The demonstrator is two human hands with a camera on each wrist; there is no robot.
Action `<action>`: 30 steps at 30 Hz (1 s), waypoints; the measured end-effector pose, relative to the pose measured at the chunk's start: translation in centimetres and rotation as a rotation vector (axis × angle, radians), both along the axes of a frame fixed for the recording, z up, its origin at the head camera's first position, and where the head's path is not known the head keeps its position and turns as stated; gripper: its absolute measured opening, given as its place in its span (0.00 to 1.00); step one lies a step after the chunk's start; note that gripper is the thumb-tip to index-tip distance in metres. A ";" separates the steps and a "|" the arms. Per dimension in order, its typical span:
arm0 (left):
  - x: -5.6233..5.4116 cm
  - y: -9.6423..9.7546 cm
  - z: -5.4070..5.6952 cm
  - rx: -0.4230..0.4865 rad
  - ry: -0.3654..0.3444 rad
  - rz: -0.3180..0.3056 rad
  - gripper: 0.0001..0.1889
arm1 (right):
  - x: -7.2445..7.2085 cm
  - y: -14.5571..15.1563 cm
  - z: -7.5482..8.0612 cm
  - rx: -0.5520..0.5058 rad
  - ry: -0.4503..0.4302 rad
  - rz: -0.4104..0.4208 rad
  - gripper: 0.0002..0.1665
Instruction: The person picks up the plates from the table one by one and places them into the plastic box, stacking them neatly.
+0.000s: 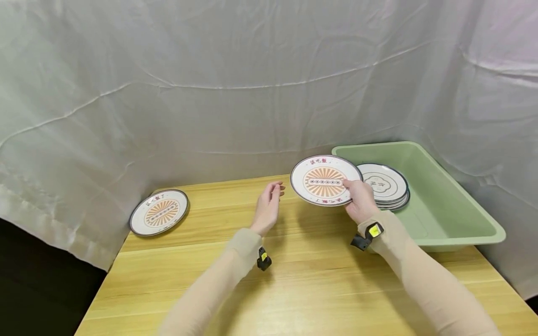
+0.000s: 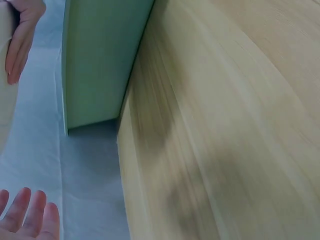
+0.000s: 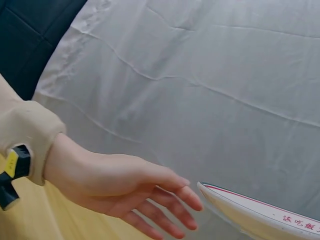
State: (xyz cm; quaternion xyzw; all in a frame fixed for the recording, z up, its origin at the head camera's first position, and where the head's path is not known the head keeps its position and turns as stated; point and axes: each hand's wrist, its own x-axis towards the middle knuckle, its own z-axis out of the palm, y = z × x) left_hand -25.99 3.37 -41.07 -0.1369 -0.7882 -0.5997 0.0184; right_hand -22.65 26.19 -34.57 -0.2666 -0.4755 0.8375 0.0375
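My right hand (image 1: 360,199) grips the right edge of a white plate (image 1: 311,191) with an orange sunburst pattern, thumb on top, held above the table. In the right wrist view that plate (image 3: 270,215) shows its rim, close to my left hand's fingertips but apart from them. My left hand (image 1: 267,207) is in the air left of the plate, fingers loosely extended, holding nothing. At the table's far left lies a matching sunburst plate (image 1: 161,213). A stack of white plates (image 1: 384,183) with dark rims sits in the green basin (image 1: 454,205), just behind my right hand.
The green basin stands at the right of the wooden table (image 1: 302,289), its rim rising above the tabletop. A grey cloth (image 1: 235,116) hangs along the table's back edge and right side.
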 end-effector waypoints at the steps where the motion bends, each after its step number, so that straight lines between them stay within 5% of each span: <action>1: 0.1 0.3 0.1 -0.007 0.003 -0.007 0.23 | 0.0 0.4 0.2 -0.021 0.002 -0.008 0.33; 8: 0.7 3.1 0.9 -0.036 0.047 -0.081 0.21 | 0.4 3.8 1.5 -0.150 0.045 -0.044 0.34; 16: 1.7 6.5 1.1 -0.166 0.185 -0.165 0.21 | 0.4 7.7 1.5 -0.249 0.084 -0.081 0.37; 22: 2.8 8.7 1.2 -0.374 0.281 -0.237 0.23 | 0.3 10.0 0.7 -0.283 0.106 -0.116 0.39; 30: 3.8 10.7 0.9 -0.630 0.522 -0.354 0.24 | 0.0 12.6 -0.1 -0.352 0.099 -0.166 0.40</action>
